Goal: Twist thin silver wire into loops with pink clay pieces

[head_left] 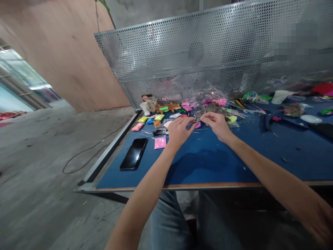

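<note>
A thin, pale wire loop point(194, 108) stands upright above the blue tabletop. My right hand point(218, 127) pinches its lower end between thumb and fingertips. My left hand point(180, 130) is at the loop's lower left, thumb and forefinger brought close together at the wire's ends; exactly what lies between these fingertips is too small to make out. Behind the hands lies a heap of brown-green moss-like material point(215, 108). Straight thin wires and a black bundle point(159, 131) lie left of my left hand, with a pink packet point(160, 142) just below.
A black phone point(134, 153) lies on the blue table point(208, 170) at the left. Small coloured packets point(143, 119), a white cup point(280, 97) and a white oval piece point(311, 119) are spread along the back. A perforated metal panel point(166, 62) rises behind them.
</note>
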`<state>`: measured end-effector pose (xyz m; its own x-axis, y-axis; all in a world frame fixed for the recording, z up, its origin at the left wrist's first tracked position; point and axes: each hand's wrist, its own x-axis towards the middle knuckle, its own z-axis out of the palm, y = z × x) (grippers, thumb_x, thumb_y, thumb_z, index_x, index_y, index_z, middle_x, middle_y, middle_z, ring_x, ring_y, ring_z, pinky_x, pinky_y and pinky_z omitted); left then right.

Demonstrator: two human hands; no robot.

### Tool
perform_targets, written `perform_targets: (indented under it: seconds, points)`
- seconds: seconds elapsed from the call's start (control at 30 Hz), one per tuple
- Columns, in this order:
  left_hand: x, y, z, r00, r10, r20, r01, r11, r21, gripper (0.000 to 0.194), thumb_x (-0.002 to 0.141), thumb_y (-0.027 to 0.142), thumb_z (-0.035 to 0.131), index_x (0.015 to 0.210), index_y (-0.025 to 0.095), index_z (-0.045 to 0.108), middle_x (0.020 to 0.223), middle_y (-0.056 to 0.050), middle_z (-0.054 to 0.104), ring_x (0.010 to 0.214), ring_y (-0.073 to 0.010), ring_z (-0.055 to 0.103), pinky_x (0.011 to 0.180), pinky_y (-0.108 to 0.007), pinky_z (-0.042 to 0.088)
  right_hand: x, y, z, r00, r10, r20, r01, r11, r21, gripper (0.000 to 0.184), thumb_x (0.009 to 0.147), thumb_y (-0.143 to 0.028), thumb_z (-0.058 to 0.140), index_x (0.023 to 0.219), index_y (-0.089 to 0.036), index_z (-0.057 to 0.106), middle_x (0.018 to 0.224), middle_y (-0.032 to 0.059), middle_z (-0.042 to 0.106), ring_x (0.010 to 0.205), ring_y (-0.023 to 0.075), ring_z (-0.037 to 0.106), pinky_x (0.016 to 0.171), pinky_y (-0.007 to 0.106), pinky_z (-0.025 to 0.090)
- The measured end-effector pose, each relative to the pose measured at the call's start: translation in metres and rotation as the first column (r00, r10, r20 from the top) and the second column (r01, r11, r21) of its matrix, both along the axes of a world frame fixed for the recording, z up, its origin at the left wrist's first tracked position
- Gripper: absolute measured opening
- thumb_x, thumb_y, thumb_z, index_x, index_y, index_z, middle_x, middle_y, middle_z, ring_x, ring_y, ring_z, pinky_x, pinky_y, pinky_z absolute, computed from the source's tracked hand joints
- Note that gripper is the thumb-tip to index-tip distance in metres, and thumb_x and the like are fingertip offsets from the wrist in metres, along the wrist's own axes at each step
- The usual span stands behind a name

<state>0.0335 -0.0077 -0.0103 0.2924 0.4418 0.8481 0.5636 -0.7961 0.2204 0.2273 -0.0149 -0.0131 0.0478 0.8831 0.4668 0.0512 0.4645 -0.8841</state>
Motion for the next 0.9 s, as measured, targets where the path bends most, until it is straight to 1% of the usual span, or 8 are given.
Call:
perform_targets:
  seconds: [0.13,0.23,0.4,0.47,0.6,0.67,0.8,0.9]
  points:
    - [-0.009,0.007,-0.002,0.997,0.012,-0.071,-0.007,0.998,0.068,0.021,0.085,0.044,0.074,0.102,0.031,0.077,0.092,-0.003,0.078,0.086,-0.0218,0.069,0.080,-0.035,0.044,-0.002,-0.008,0.006,0.997,-0.024,0.077,0.018,0.996,0.085,0.024,0.080,-0.045,0.075,0.084,-0.022,0.071,0.075,0.0013,0.064,0.068,0.0159,0.057,0.064,0.031,0.045]
    - [-0.012,0.004,0.001,0.997,0.003,-0.075,0.004,0.996,0.090,0.018,0.083,0.044,0.077,0.097,0.032,0.078,0.088,-0.002,0.078,0.083,-0.0216,0.068,0.079,-0.036,0.043,-0.002,-0.018,0.014,0.974,-0.093,0.204,0.055,0.981,0.184,0.022,0.087,-0.046,0.069,0.087,-0.024,0.072,0.060,-0.0032,0.047,0.054,0.0130,0.040,0.056,0.031,0.036]
    - [-0.007,-0.010,0.014,0.984,-0.087,0.152,0.100,0.992,-0.082,0.026,0.083,0.049,0.075,0.076,0.024,0.077,0.074,-0.002,0.075,0.067,-0.0164,0.062,0.076,-0.035,0.045,-0.002,-0.031,0.023,0.932,-0.182,0.315,0.056,0.928,0.369,0.013,0.092,-0.038,0.066,0.089,-0.026,0.072,0.058,-0.0040,0.038,0.059,0.0149,0.039,0.066,0.033,0.038]
    - [-0.003,-0.013,0.019,0.947,-0.176,0.268,0.246,0.935,-0.257,0.034,0.084,0.052,0.073,0.071,0.021,0.075,0.068,-0.002,0.072,0.064,-0.0151,0.061,0.070,-0.031,0.046,-0.002,-0.033,0.025,0.926,-0.185,0.328,0.033,0.907,0.420,0.011,0.092,-0.036,0.067,0.089,-0.027,0.072,0.057,-0.0040,0.036,0.062,0.0161,0.041,0.069,0.033,0.038]
    - [0.001,-0.014,0.023,0.832,-0.282,0.479,0.516,0.711,-0.477,0.039,0.084,0.051,0.073,0.066,0.017,0.068,0.062,-0.001,0.068,0.059,-0.0115,0.056,0.062,-0.026,0.044,-0.002,-0.034,0.024,0.919,-0.206,0.335,0.023,0.879,0.476,0.010,0.091,-0.034,0.068,0.087,-0.026,0.073,0.058,-0.0039,0.037,0.063,0.0157,0.041,0.070,0.033,0.037]
    - [0.002,-0.013,0.023,0.792,-0.304,0.529,0.576,0.660,-0.483,0.039,0.085,0.048,0.073,0.063,0.016,0.064,0.060,0.000,0.065,0.058,-0.0100,0.055,0.061,-0.025,0.043,-0.004,-0.033,0.022,0.926,-0.197,0.321,0.027,0.885,0.465,0.010,0.091,-0.034,0.069,0.086,-0.026,0.072,0.059,-0.0040,0.038,0.062,0.0146,0.039,0.070,0.033,0.037]
    - [0.002,-0.013,0.022,0.782,-0.325,0.532,0.576,0.703,-0.417,0.031,0.087,0.045,0.072,0.075,0.016,0.068,0.069,-0.001,0.068,0.065,-0.0113,0.061,0.064,-0.025,0.047,-0.007,-0.028,0.018,0.987,-0.054,0.153,0.010,0.961,0.276,0.014,0.087,-0.039,0.071,0.087,-0.025,0.070,0.064,-0.0036,0.044,0.060,0.0132,0.037,0.063,0.031,0.036]
    - [0.003,-0.011,0.021,0.749,-0.366,0.552,0.624,0.669,-0.404,0.031,0.093,0.047,0.064,0.094,0.017,0.073,0.081,-0.004,0.072,0.072,-0.0140,0.066,0.069,-0.028,0.053,-0.007,-0.022,0.019,0.990,0.112,-0.082,-0.104,0.990,0.100,0.020,0.081,-0.041,0.076,0.081,-0.022,0.068,0.074,-0.0013,0.053,0.067,0.0133,0.043,0.064,0.029,0.037]
